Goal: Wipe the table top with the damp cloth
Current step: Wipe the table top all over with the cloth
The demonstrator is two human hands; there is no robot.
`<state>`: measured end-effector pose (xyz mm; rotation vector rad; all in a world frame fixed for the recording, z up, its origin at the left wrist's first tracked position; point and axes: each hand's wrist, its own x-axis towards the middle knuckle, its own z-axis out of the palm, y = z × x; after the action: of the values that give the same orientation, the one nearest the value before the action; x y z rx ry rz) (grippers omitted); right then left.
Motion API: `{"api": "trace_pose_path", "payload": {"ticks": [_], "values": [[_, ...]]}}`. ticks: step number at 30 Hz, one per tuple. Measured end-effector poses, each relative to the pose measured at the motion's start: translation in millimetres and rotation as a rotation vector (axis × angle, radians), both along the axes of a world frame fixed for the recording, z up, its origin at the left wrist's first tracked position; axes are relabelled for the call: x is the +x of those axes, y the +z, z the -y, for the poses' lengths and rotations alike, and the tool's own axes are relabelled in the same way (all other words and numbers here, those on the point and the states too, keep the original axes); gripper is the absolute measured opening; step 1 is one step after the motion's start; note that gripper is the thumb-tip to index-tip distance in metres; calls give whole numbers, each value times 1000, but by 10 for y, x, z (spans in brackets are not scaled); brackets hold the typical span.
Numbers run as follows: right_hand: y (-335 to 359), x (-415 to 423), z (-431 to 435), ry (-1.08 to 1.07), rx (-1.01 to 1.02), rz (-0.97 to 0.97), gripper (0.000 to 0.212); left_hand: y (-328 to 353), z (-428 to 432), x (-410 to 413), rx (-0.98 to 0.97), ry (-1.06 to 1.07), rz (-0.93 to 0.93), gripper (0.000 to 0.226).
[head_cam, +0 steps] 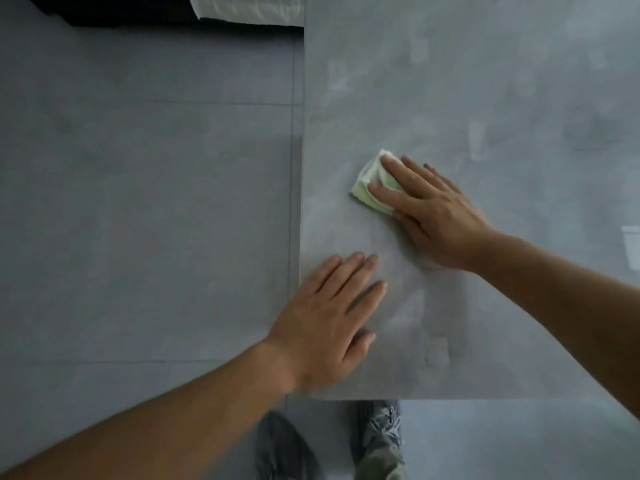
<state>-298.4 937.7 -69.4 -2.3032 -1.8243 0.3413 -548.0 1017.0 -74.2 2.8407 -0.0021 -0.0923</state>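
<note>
The grey table top (485, 98) fills the right part of the head view, and its left edge runs down the middle. A folded pale green and white cloth (370, 183) lies on it near that edge. My right hand (429, 216) presses flat on the cloth, fingers spread over it, covering its right part. My left hand (332, 317) rests palm down on the table's near left corner, fingers apart, holding nothing.
Grey tiled floor (138, 202) lies left of the table. A dark object with a white cloth or paper (249, 6) on it sits at the top edge. My legs (377, 441) show below the table's near edge.
</note>
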Motion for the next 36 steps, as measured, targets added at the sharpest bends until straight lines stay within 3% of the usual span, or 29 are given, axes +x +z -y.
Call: {"api": "trace_pose_path", "payload": {"ticks": [4,8,10,15,20,26,31,36], "values": [[-10,208,-722,-100,23,-17,51,6,38,15,25,11,-56,68],[-97,-14,-731,330,41,30,47,11,-30,155,32,-12,-69,69],[-68,207,-768,425,30,36,47,12,-108,266,24,-22,-81,70],[-37,645,-1267,91,21,7,49,-20,-405,606,58,73,-69,73],[-46,799,-1239,307,4,38,49,-45,-539,728,70,97,-74,74],[-47,954,-1698,15,15,1,49,-43,-689,955,74,271,-30,73],[-62,1166,-1612,218,19,32,50,-18,-950,1289,92,435,-57,73],[-14,1342,-2138,-89,4,4,50,-48,-1026,1462,98,449,-51,73]]}}
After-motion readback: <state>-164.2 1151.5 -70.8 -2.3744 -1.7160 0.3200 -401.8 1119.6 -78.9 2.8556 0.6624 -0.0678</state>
